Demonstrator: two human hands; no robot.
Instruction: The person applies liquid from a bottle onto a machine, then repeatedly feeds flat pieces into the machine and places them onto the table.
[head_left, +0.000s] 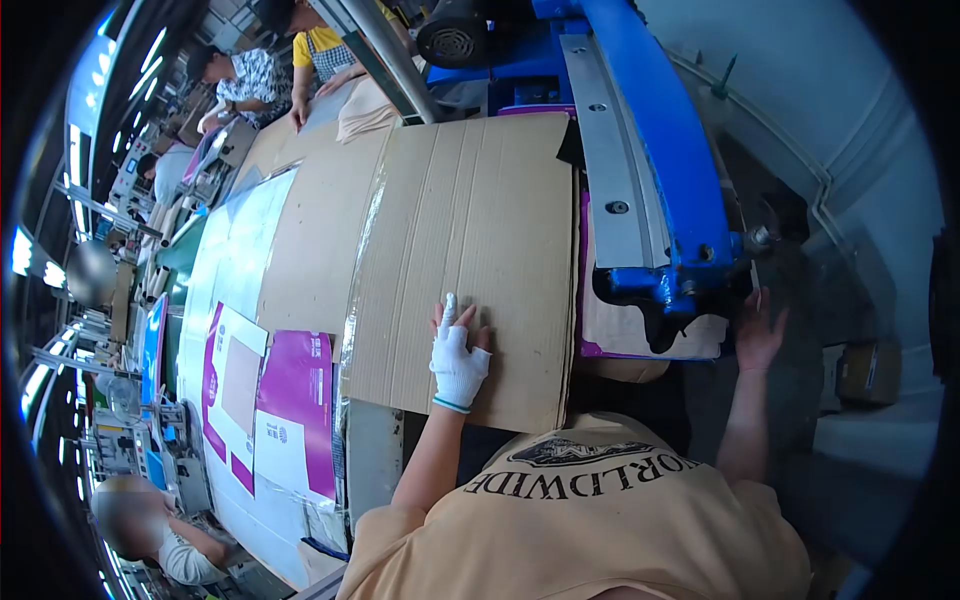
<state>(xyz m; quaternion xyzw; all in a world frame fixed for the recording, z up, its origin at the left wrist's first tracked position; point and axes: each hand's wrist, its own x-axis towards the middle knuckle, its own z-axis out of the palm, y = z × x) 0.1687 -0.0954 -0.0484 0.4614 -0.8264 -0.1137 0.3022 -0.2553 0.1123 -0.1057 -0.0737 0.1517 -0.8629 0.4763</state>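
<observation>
My left hand [460, 360], in a white glove with bare fingertips, rests with spread fingers on a large brown cardboard sheet [470, 220]. Nothing is held in it. Bare and ungloved, my right hand [762, 330] is at the right, beside the lower end of a blue machine arm [660, 130]; its fingers are apart and no object shows in them. Between the hands, under the metal-faced arm, lies a pale piece [640, 325] on a purple-edged board.
White and purple printed sheets [295, 400] lie on the table left of the cardboard. Two people work at the table's far end, and another person [190, 550] is at lower left. A metal post [385, 60] rises behind the cardboard. A brown box [868, 372] stands at right.
</observation>
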